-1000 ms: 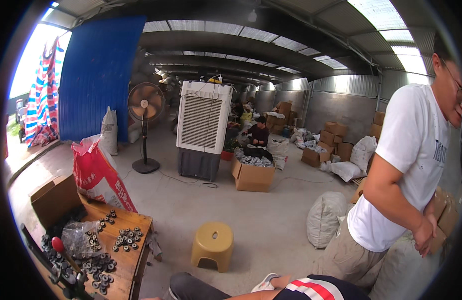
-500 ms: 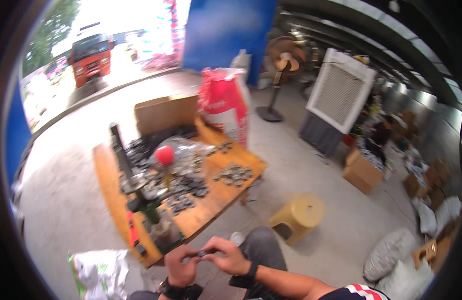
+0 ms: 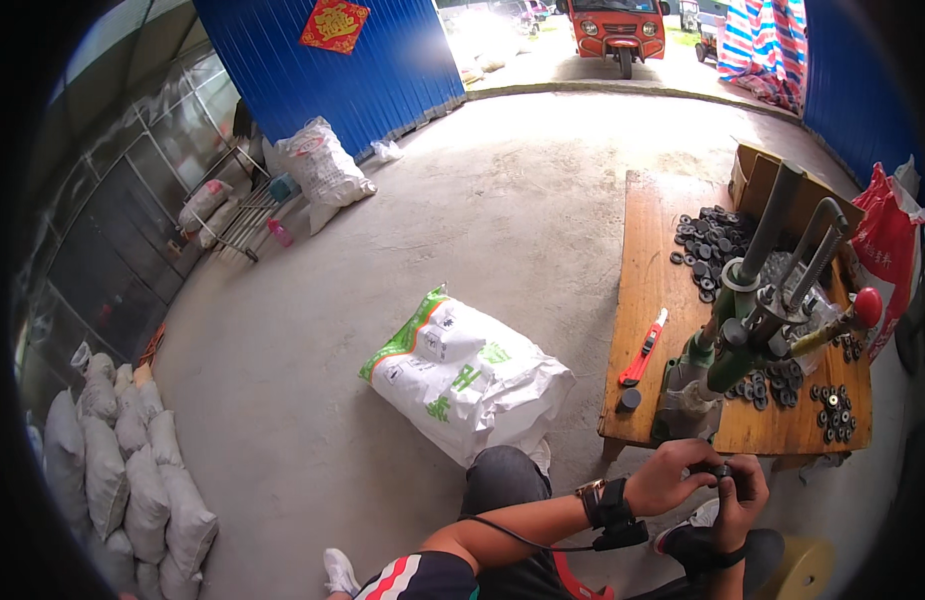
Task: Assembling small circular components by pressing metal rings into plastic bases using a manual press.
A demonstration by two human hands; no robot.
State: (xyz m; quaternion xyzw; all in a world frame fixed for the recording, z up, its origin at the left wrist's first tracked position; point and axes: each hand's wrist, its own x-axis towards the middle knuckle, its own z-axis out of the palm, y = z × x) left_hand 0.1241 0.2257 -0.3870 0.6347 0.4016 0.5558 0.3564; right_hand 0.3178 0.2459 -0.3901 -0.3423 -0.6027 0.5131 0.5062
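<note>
Since half a second ago, view is swung left | left hand [image 3: 670,478] and right hand [image 3: 737,497] are clenched on small dark part [image 3: 720,470] at 5 o'clock, below wooden bench [image 3: 650,300] | part could be dropped if pinch loosens.

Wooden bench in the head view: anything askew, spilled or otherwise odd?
Mostly orderly. A red utility knife lies loose near the wooden bench edge, beside the green hand press. Black washers are scattered in loose heaps.
</note>
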